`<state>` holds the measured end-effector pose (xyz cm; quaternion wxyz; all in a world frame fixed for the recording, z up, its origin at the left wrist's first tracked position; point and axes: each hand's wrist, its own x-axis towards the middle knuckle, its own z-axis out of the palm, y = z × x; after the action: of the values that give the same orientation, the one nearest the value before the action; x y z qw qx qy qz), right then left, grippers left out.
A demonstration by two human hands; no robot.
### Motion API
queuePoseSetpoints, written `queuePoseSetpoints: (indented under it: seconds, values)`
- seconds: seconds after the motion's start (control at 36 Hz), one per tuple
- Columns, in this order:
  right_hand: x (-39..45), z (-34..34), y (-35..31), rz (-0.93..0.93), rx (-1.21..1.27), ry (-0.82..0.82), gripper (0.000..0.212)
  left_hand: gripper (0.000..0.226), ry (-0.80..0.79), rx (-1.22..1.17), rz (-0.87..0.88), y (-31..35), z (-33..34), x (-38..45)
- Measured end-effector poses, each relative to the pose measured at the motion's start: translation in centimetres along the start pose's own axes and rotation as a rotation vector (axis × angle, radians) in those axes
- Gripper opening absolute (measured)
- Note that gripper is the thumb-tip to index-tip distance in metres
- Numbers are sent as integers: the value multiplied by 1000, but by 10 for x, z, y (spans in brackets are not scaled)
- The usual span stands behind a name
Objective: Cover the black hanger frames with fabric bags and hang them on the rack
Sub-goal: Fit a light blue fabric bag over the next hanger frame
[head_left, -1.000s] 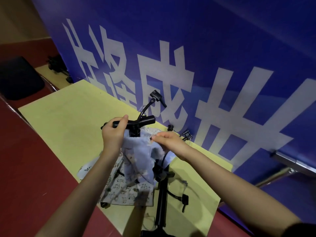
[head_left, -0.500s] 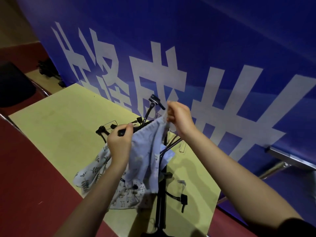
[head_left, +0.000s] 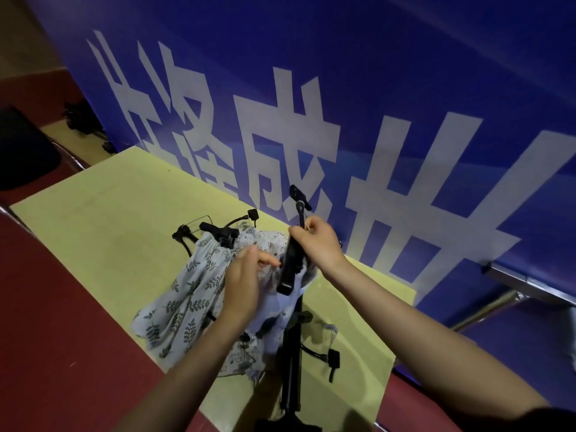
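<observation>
Yellow counter [head_left: 103,219], blue banner behind. Right hand [head_left: 314,244] gripped black hanger frame [head_left: 288,269]; left hand [head_left: 241,280] fingers relaxed on pale fabric bag [head_left: 277,302] at 6 o'clock. Risk: unpinched bag slipping off.

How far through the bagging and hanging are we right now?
Done: a leaf-print fabric bag already hangs gathered from a black arm of the rack.

In hand: the right hand grips a black hanger frame with a pale blue fabric bag beneath it; the left hand touches the cloth.

Left: whether this frame is fully covered is unclear, and it is not yet hung. A bare black clip remains lower down.
</observation>
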<state>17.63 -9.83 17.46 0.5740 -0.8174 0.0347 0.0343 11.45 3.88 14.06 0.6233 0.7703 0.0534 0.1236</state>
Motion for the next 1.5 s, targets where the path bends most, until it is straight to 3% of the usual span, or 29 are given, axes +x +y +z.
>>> queuePoseSetpoints:
  seconds: [0.08, 0.25, 0.42, 0.64, 0.86, 0.97, 1.08, 1.28, 1.36, 1.44, 1.5]
  values:
    - [-3, 1, 2, -20, -7, -8, 19, 33, 68, 51, -79, -2, -3, 5]
    - [-10, 1, 9, -51, 131, -33, 15, 34, -106, 194, -298, -23, -10, 11]
    - [-10, 3, 8, -101, 146, -100, 20, 33, -256, 104, -307, -16, -11, 3]
    - [-11, 3, 11, -77, 193, -132, 20, 7, -418, 188, -276, -4, -14, 11]
    - [-11, -2, 16, -120, 197, -153, 13, 8, -392, 106, -347, 6, -8, 12]
    - [-11, -9, 22, -75, 221, -114, 28, 37, -379, -15, -417, -6, -21, 7]
    - [-9, -20, 28, -29, 268, -55, 30, 25, -340, -61, -466, -9, -29, 3]
    - [-11, -23, 30, -18, 284, -81, 28, 35, -442, 278, -335, -2, -18, 4]
    - [-12, -22, 30, -10, 300, -99, 28, 37, -401, 350, -386, 0, -5, 7]
    - [-12, -23, 32, -7, 295, -86, 27, 27, -540, 341, -280, -1, -7, 2]
    - [-11, -25, 34, 0, 282, -83, 26, 33, -627, 362, -229, -5, -13, 0]
